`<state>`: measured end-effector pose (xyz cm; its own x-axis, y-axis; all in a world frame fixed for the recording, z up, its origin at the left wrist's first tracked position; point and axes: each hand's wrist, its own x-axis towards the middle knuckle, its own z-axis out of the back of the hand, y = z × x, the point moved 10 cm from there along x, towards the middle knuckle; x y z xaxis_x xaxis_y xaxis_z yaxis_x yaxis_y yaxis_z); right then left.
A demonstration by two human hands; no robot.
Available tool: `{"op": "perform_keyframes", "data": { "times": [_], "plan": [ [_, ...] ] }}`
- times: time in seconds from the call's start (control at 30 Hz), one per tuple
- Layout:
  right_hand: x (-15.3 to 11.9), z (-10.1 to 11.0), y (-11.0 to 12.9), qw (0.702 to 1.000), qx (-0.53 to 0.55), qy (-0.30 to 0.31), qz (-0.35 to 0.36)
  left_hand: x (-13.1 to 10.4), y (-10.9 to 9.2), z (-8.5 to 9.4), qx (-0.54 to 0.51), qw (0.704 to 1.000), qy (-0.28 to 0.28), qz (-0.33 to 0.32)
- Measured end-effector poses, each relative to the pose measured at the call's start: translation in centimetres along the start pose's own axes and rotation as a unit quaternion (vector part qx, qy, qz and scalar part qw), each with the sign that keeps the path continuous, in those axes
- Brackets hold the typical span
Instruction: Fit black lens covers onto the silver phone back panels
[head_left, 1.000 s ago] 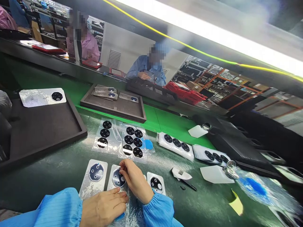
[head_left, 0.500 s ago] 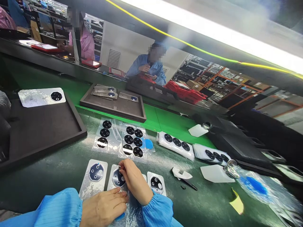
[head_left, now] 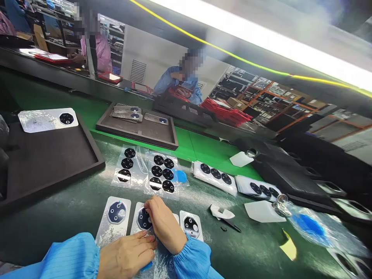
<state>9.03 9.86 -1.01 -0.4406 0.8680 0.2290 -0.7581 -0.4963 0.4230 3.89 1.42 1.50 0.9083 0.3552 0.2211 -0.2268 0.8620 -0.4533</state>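
My left hand (head_left: 127, 254) lies flat, fingers stretched, across the lower part of a silver phone back panel (head_left: 134, 222). My right hand (head_left: 166, 226) is closed, its bent fingertips at the right edge of the dark octagonal camera lens cover (head_left: 143, 219) on that panel. Whatever is between those fingertips is hidden. To the left lies a similar panel (head_left: 102, 231) with its own dark lens cover (head_left: 116, 212). Right of my right hand is another panel (head_left: 183, 215) with a lens cover (head_left: 191, 223). A further panel is mostly covered by my right hand.
Clear sheets (head_left: 138, 182) of black lens covers lie ahead, with stacked strips (head_left: 215, 183) to their right. Tweezers (head_left: 232, 225), a white bottle (head_left: 255, 212) and a yellow scrap (head_left: 287, 248) are on the right. Dark trays (head_left: 58, 162) holding panels stand left and behind. Co-workers sit opposite.
My right hand's fingers have shifted slightly at the lens cover's edge; my left hand stays on the panel. The view has drifted a little. The blue-sleeved co-worker's hands have moved.
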Motion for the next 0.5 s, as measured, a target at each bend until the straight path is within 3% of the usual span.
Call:
{"op": "perform_keyframes", "data": {
  "times": [0.33,0.5],
  "plan": [
    [-2.2,1.0,3.2,0.998,0.057,-0.022,-0.004,0.0,0.0,-0.3,-0.025,0.997,-0.069,-0.009],
    [-1.8,1.2,2.2,0.992,0.119,-0.012,-0.032,-0.4,-0.1,-0.8,-0.006,0.996,-0.083,-0.016]
  ]
}}
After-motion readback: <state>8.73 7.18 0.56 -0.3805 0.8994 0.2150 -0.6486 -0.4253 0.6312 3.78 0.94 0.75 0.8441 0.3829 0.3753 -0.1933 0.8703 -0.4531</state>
